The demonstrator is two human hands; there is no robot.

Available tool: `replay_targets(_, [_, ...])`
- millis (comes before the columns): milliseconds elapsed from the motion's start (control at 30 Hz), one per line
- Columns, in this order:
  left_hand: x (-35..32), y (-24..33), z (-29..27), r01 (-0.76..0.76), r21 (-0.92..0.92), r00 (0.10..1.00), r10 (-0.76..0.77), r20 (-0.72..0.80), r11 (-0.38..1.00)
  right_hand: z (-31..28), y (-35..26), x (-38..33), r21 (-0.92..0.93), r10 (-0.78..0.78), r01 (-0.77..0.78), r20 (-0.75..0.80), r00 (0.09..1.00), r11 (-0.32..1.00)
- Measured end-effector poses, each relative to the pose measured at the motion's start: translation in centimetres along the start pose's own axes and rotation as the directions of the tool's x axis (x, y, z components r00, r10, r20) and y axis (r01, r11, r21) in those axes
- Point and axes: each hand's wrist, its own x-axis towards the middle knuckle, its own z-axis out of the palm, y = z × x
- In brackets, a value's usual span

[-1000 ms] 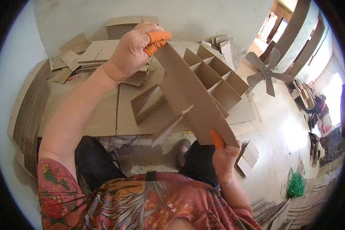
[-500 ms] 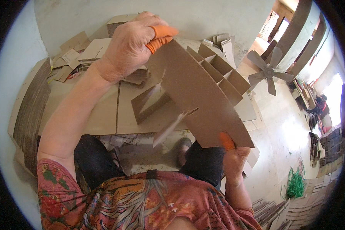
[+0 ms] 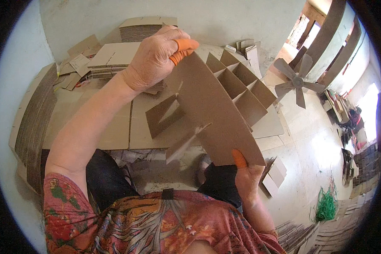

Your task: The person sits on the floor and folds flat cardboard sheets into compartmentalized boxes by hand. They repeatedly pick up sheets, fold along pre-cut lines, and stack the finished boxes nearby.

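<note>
L fingers: cardbd strip, upr end | R fingers: lwr end | cardbd grid behind

Head-worn wide fisheye cam over there, L one of a pair, looks steeply down & a bit fwd. It's v. close to the red shirt filling the btm; L hand is nearer it than the surface behind. Surface's near edge runs approx. mid-pic, far edge up twd the wall; past its R corner, view takes in floor.
</note>
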Motion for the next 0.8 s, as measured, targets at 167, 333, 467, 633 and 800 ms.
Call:
replay_targets(167, [-2.0,-0.3,1.2,0.088,-0.079,0.996,-0.085,0.038,0.993,0.8,2.1,-0.4,0.025,0.018,-0.018,0.002,1.0,1.0])
replay_targets(333, [-5.7,-0.3,3.0,0.199,-0.102,0.978,-0.191,0.087,0.975,2.3,5.4,-0.8,-0.03,0.108,-0.106,0.088,0.99,0.994])
replay_targets(467, [-5.1,0.8,1.8,0.265,-0.145,0.964,-0.265,0.025,0.953,0.8,4.0,0.0,-0.053,0.139,-0.139,0.013,0.99,0.989])
replay_targets(633, [-8.5,3.3,0.6,0.556,-0.141,0.803,-0.486,0.344,0.819,-1.3,3.5,0.0,-0.049,-0.005,0.007,0.043,0.999,0.999])
replay_targets(800, [-9.9,4.5,2.6,0.682,0.029,0.562,-0.549,0.618,0.731,-2.1,-0.3,1.4,-0.148,-0.128,0.139,0.084,0.988,0.979])
